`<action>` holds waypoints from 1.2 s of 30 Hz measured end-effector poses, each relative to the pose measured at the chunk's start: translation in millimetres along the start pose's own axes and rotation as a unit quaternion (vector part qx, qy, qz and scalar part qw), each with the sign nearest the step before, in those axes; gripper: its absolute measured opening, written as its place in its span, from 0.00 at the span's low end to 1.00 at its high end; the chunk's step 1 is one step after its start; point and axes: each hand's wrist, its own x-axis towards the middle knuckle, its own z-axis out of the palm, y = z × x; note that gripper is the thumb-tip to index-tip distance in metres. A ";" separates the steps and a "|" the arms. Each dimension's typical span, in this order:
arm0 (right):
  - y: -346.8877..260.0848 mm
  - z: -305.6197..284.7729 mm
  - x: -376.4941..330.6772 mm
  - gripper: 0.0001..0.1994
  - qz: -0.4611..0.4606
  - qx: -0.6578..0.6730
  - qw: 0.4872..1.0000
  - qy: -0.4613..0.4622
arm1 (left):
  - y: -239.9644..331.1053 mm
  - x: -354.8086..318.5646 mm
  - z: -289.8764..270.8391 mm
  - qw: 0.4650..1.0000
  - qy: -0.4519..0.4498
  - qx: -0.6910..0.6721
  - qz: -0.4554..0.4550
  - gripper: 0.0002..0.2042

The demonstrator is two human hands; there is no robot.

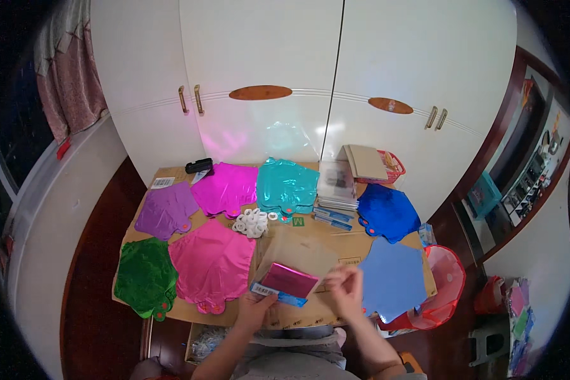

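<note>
holding the packet (290,280) in my left hand (256,310), thumb and fingers clamped on its lower left corner, just above the near part of the cardboard (313,312). it's a shiny deep pink fold of foil, roughly a rectangle, with a blue label along the near edge and a white barcode patch by my thumb. the clear sleeve (304,249) spreads out beyond it, see-through enough that the brown shows. my right hand (346,291) is up just beside it, fingers curled and a bit blurry, so i can't tell if they're pinching the sleeve or nothing.

it's crowded round here tbh. pink foil (214,263) to the left, pale blue foil (394,278) close to my right hand, white rings (251,223) heaped just past the sleeve. further back there's teal foil (288,185) and a pile of bags (337,196), with dark blue foil (389,212) to the right of that.
</note>
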 end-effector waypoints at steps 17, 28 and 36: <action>-67.5 -8.7 78.2 0.05 0.403 -0.005 0.894 -0.194 | 14.8 1.4 -49.5 0.981 -0.121 0.141 -0.047 0.07; -72.8 -4.9 72.7 0.05 0.423 0.112 0.876 -0.204 | 15.5 9.4 -52.9 0.977 -0.135 0.155 -0.050 0.07; -82.9 10.5 71.9 0.07 0.344 -0.098 0.917 -0.174 | 20.9 4.3 -39.2 0.985 -0.089 0.134 -0.056 0.11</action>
